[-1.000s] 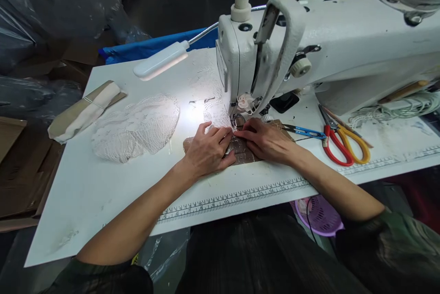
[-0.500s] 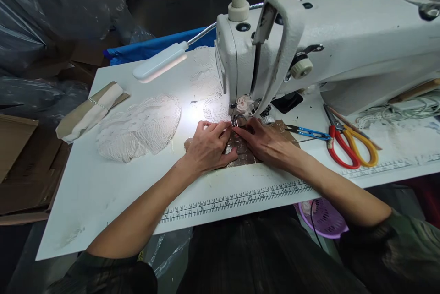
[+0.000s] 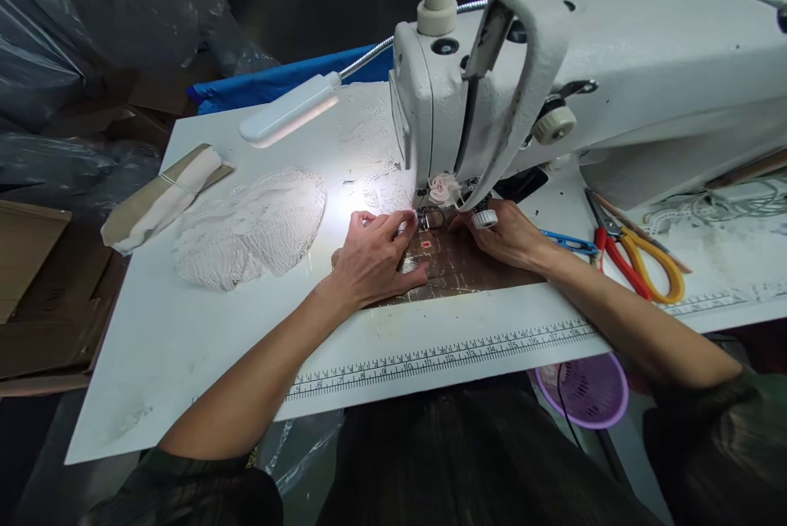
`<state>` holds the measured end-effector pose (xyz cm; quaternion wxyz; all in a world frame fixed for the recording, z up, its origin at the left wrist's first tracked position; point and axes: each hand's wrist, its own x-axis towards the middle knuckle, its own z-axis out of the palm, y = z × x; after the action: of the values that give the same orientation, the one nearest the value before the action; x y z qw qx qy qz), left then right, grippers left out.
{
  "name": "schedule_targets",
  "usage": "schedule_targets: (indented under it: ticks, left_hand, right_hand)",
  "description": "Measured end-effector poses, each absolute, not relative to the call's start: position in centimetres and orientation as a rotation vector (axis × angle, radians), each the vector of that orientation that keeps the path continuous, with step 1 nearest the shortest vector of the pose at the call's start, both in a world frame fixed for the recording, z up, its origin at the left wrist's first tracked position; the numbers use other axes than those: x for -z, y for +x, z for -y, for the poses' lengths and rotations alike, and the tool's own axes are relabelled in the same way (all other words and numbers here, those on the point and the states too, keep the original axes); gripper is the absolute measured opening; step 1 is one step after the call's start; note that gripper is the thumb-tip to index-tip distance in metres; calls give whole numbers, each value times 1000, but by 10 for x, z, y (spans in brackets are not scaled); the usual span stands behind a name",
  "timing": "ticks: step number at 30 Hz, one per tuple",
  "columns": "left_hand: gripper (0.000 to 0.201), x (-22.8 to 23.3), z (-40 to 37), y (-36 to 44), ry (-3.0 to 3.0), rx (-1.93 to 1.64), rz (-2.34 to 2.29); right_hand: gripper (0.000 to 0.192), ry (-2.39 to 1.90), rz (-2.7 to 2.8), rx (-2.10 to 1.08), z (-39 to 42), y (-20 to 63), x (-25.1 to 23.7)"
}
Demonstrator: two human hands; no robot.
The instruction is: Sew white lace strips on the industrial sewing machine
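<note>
Both hands lie on a brown glossy fabric piece [image 3: 458,268] with an embossed, scale-like texture, flat on the white table [image 3: 184,329] under the sewing machine [image 3: 553,75]. Its long side runs left to right along the table edge. The left hand [image 3: 372,260] presses it with spread, unclenched fingers; the right hand [image 3: 510,235] rests beside the presser foot [image 3: 430,219], grip unclear. White net lace [image 3: 252,227] lies near.

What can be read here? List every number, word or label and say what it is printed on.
"5" to "17", as far as legible: running numbers on the ruler strip along the near edge of the white table.
A second ruler strip by the red and yellow scissors: too blurred to read.
Sewing machine: no brand or label legible.
</note>
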<state>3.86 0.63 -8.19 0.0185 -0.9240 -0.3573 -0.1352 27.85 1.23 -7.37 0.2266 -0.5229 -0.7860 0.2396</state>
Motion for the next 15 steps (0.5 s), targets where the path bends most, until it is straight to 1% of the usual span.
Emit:
schedule_targets:
  ticks: [4,7,12,15]
  left_hand:
    - [55,81,-7,39,-2872,417,1133]
    - [56,82,-6,38,-2882,411,1157]
    - [58,84,-4,38,-2872,506,1177]
    - [59,83,-9,39,-2850,526,1224]
  right_hand:
    - [38,-1337,2192,-627,-2,277,80]
    - [35,-1341,2223,-530,8,277,85]
    - [22,-1350,2126,-445,10,276,94]
    - [23,-1337,2142,-422,8,277,98]
